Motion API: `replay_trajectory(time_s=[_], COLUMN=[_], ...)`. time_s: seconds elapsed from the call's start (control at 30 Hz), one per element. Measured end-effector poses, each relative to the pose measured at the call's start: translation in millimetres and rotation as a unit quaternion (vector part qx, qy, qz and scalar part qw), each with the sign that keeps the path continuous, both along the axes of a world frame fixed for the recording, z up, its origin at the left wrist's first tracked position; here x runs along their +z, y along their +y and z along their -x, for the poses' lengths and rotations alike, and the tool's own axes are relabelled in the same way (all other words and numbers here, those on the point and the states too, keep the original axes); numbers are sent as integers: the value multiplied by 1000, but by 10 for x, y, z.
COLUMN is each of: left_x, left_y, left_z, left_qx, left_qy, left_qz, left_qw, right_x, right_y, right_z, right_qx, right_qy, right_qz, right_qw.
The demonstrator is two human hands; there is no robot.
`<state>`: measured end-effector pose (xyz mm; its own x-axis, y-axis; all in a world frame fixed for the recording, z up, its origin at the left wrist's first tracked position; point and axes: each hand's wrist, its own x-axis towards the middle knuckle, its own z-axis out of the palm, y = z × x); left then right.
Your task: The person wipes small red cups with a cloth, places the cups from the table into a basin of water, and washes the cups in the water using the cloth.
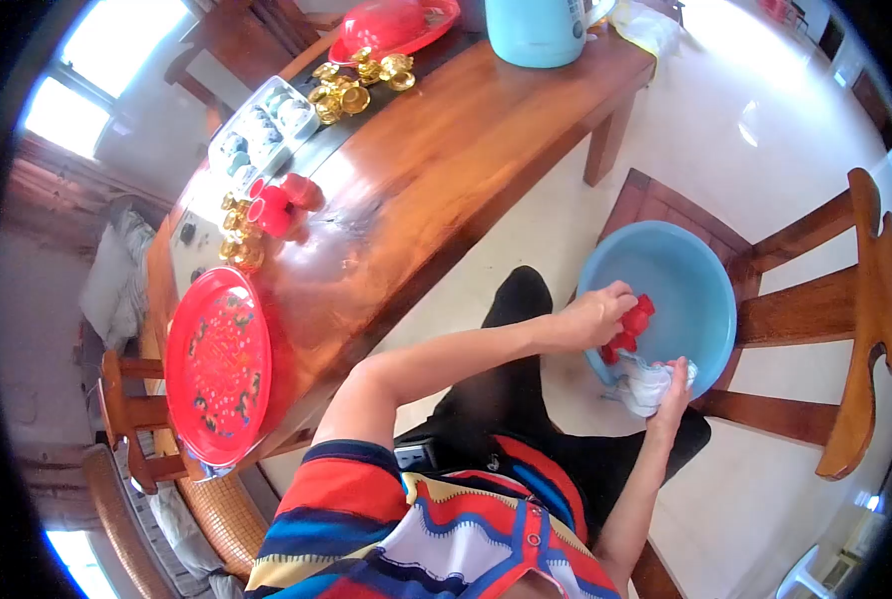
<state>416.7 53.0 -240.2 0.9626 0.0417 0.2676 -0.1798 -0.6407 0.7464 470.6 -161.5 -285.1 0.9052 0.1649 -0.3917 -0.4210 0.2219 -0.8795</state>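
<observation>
The left hand (pixel 594 317) was closed around a small red cup (pixel 632 321), fingers wrapped on it, at about 9 o'clock on the rim of a light blue basin (pixel 700 270). A 2nd red piece (pixel 615 347) lay just below it, touching the cup. The right hand (pixel 671 391) sat at about 6 o'clock of the basin, fingers pinched on a white cloth (pixel 643 384) that hung over the rim. The basin rested on the seat of a wooden chair (pixel 865 329). Towards 10 o'clock from the hands, well apart, a wooden table (pixel 436 170) carried more red cups (pixel 284 205), gold cups (pixel 356 85), a red round tray (pixel 218 364) and a light blue kettle (pixel 538 30).
</observation>
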Motion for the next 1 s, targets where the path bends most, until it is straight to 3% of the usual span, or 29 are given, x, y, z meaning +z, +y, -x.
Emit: replay_trajectory(time_s=[0.03,0.1,0.27,0.37,0.43,0.5,0.53,0.6,0.63,0.7,0.77,0.83,0.93,1.0], left_x=[45,82,-312,-40,308,654,716,1111,1350,1517,1768,1919,1754,1690], left_y=[30,23,-408,-352,-84,300,505,1047,1374,1909,2207,2396,2762,2856], left_z=[25,15,-174,-58,69,286,380,706,881,1315,1684,1982,2332,2413], left_qx=[3,64,0,-43,-49,6,85,219,230,354,517,566,584,575], left_qy=[4,14,18,-11,-45,-57,-97,-38,18,-45,52,136,163,167], left_qz=[-5,97,51,15,-68,-145,-189,-254,-339,-416,-355,-386,-430,-427], left_qw=[1000,993,999,999,995,988,974,941,912,836,777,716,669,678], right_x=[0,2,-92,-95,-104,-105,-96,-65,-36,5,-39,-46,-42,-81], right_y=[19,55,66,-16,8,20,22,21,19,24,17,20,39,24], right_z=[4,-2,-63,-57,-43,-43,-43,-39,-34,-29,-54,-62,-70,-90], right_qx=[3,10,-2,3,9,8,8,14,14,23,24,25,21,21], right_qy=[6,14,3,-8,-11,-25,-24,-7,-4,9,13,15,4,20], right_qz=[-2,-7,32,39,32,26,23,21,19,21,20,23,32,12], right_qw=[1000,1000,999,999,999,999,999,1000,1000,999,999,999,999,1000])
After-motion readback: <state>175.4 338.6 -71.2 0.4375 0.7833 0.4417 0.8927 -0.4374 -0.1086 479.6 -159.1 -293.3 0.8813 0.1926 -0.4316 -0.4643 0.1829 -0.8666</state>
